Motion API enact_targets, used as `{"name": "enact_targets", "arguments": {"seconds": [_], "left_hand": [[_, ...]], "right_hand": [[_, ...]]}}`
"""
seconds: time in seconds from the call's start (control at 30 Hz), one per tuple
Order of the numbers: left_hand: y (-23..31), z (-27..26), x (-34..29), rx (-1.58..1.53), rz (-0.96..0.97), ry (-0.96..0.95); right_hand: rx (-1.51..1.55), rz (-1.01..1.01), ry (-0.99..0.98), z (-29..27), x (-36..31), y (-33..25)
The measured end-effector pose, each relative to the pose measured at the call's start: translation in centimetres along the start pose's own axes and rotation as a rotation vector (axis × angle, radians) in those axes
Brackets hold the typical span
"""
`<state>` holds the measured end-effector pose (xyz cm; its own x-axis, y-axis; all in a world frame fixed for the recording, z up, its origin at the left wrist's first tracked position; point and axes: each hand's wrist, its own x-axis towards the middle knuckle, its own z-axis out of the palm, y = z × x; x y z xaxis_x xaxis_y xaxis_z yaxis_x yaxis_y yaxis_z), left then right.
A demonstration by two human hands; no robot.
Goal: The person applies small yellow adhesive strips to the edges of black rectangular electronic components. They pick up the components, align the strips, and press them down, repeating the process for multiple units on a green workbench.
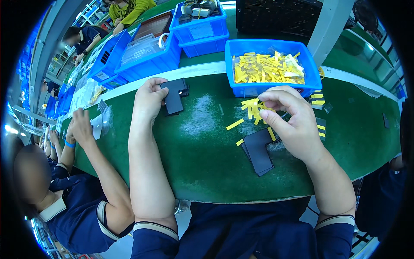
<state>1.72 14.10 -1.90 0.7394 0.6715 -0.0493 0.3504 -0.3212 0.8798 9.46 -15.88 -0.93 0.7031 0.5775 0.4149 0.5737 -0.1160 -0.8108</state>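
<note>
At the left of the work area my left hand (148, 99) grips a dark grey L-shaped flat piece (174, 98) between thumb and fingers, held near the green table top. My right hand (293, 121) is curled in a pinch above a small heap of yellow strips (253, 110); whatever its fingertips hold is too small or hidden to make out. Below that hand lies a short stack of similar dark L-shaped pieces (259, 157), with a yellow strip (271, 134) at its upper edge. Two loose strips (235, 124) rest to the left of the heap.
Behind the heap stands a blue bin (232, 86) full of yellow strips. More blue bins (151, 59) line the back left. Beside my right hand lie strips on a dark sheet (320, 127). A co-worker (82, 203) works close on my left. A grey post (330, 32) rises behind.
</note>
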Motion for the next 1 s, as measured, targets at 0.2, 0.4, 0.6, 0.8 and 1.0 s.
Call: {"name": "enact_targets", "arguments": {"seconds": [0.2,0.4,0.6,0.8,1.0], "left_hand": [[-1.7,0.1,1.5,0.359,0.086,0.033],[-1.0,0.9,0.1,0.701,0.490,0.365],[5.6,7.6,-9.2,0.526,0.821,-0.246],[5.8,10.0,-13.9,0.671,0.810,-0.516],[5.1,9.5,-12.4,0.383,0.816,-0.461]], "right_hand": [[-0.063,-0.055,-0.037,0.0,0.0,0.2],[-0.049,-0.044,-0.013,-0.1,0.1,-0.3],[-0.093,-0.060,0.027,-0.4,0.2,-0.2],[-0.175,-0.171,0.058,-0.2,0.2,-0.5],[-0.257,-0.309,0.189,-0.8,0.3,-0.9]]}}
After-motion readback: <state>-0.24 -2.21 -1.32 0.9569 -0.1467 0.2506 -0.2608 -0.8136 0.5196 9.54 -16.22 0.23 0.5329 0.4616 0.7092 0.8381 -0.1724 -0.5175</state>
